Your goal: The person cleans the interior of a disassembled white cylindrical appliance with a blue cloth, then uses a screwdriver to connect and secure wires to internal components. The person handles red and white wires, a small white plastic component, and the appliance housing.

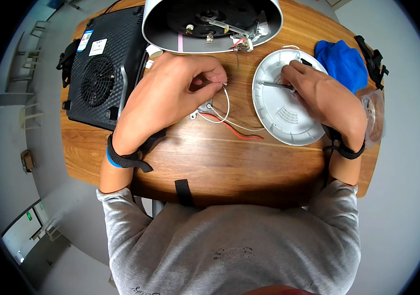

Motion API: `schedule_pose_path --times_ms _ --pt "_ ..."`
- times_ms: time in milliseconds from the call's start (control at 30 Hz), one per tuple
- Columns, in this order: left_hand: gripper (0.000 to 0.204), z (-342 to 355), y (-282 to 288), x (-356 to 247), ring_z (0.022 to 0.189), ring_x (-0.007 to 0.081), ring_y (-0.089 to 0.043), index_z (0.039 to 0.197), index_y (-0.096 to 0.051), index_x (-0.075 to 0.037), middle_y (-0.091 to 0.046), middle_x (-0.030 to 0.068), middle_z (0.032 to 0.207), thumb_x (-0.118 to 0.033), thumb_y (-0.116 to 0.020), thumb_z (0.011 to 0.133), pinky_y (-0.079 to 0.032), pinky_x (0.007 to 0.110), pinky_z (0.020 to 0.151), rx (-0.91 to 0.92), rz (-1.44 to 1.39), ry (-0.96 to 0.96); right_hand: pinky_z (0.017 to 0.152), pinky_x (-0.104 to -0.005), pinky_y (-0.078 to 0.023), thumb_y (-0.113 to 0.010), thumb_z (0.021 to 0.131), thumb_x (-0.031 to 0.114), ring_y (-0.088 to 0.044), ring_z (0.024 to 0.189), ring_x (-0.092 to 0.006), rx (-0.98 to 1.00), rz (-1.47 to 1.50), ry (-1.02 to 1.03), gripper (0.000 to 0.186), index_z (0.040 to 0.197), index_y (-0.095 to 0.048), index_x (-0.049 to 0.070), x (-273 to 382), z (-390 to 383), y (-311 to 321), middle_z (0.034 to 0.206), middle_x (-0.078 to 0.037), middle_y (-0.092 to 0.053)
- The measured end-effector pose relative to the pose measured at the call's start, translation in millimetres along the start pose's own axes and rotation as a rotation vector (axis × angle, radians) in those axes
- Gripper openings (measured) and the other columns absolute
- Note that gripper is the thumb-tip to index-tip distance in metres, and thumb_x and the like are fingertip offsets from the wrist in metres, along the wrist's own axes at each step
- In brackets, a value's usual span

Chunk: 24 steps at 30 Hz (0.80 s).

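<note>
"What's on that wooden surface (219,167)?"

"At its near edge, a black strap (183,191); then a red wire (237,133)."

"And past those?"

"The left hand (173,88) pinches a white wire's (228,104) end between thumb and fingers. The right hand (330,101) grips a screwdriver (275,85), its shaft over a round white cover (298,132)."

"Farther off?"

"A blue cloth (341,64) beside the cover, and a white housing (212,47), dark inside."

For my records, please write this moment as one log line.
left hand: pinching white wire; right hand: holding screwdriver over white cover; blue cloth: right of cover
</note>
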<state>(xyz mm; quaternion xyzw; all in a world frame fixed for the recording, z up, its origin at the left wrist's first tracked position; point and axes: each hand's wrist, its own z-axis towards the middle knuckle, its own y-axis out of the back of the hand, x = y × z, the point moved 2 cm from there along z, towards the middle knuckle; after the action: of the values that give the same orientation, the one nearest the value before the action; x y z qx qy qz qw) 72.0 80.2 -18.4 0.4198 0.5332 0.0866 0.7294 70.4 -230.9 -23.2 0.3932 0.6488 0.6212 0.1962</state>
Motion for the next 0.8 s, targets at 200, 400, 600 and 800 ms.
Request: schedule_pose_path --times_ms 200,400,600,800 --pt "0.012 1 -3 -9 0.083 0.0248 -0.082 0.110 -0.083 0.002 -0.085 0.0141 0.100 -0.003 -0.087 0.099 -0.064 0.033 0.074 0.023 -0.007 -0.028 0.101 -0.0502 -0.062 -0.063 0.100 -0.001 -0.075 0.122 -0.0428 -0.001 -0.018 0.012 0.046 0.146 -0.062 -0.002 13 3 -5 0.133 -0.024 -0.076" --pt "0.013 -1 -14 -9 0.089 0.0256 -0.081 0.109 -0.083 0.002 -0.084 0.0126 0.103 0.004 -0.083 0.097 -0.063 0.034 0.077 0.044 -0.046 -0.034 0.106 -0.0496 -0.062 -0.063 0.101 -0.001 -0.075 0.127 -0.0431 -0.033 -0.050 0.037 0.049 0.150 -0.063 -0.002 7 1 -19 0.143 -0.027 -0.075" --pt "0.012 1 -22 -11 0.088 0.0231 -0.082 0.109 -0.081 0.002 -0.085 0.0115 0.101 0.006 -0.081 0.097 -0.064 0.034 0.078 0.111 -0.071 0.038 0.095 -0.0514 -0.063 -0.069 0.105 0.009 -0.077 0.114 -0.0426 -0.125 0.031 0.080 0.032 0.136 -0.067 0.002 9 3 -18 0.121 -0.020 -0.078" --pt "0.013 -2 -21 -23 0.087 0.0221 -0.082 0.110 -0.083 0.003 -0.086 0.0109 0.100 0.005 -0.082 0.098 -0.065 0.034 0.081 0.086 -0.038 -0.001 0.087 -0.0521 -0.061 -0.074 0.106 0.019 -0.077 0.104 -0.0408 -0.252 0.227 0.242 0.023 0.123 -0.068 0.005 30 16 -10 0.109 -0.016 -0.075"
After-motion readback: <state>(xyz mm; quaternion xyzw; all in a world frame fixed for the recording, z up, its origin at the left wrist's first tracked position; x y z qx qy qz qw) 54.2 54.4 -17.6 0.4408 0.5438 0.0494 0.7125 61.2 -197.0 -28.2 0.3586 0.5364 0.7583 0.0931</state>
